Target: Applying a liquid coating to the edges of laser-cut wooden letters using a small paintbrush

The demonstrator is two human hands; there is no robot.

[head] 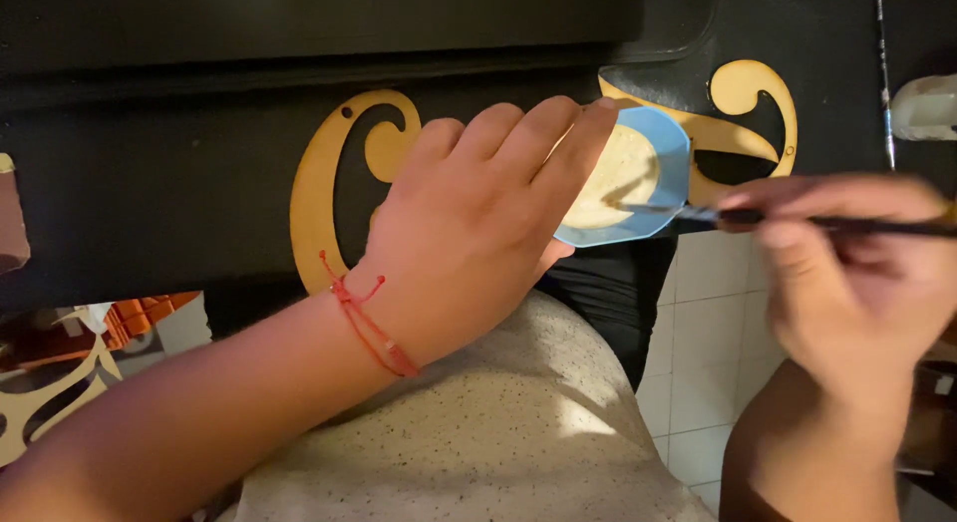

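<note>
My left hand (478,213), with a red thread bracelet (367,323) on the wrist, holds a small light blue dish (670,153) of pale cream paint (620,173). My right hand (847,273) grips a thin dark paintbrush (797,221) sideways, its tip resting at the dish's near rim. Both are over a black panel (179,163) decorated with golden wooden scroll cut-outs (319,173), one left of the left hand and one behind the dish (748,103).
A speckled beige cloth (498,432) covers my lap below the hands. White floor tiles (708,362) show to the right of it. More scroll-shaped cut-outs (40,402) lie at the lower left. A thin rod (883,73) and a pale object (927,108) sit at the upper right.
</note>
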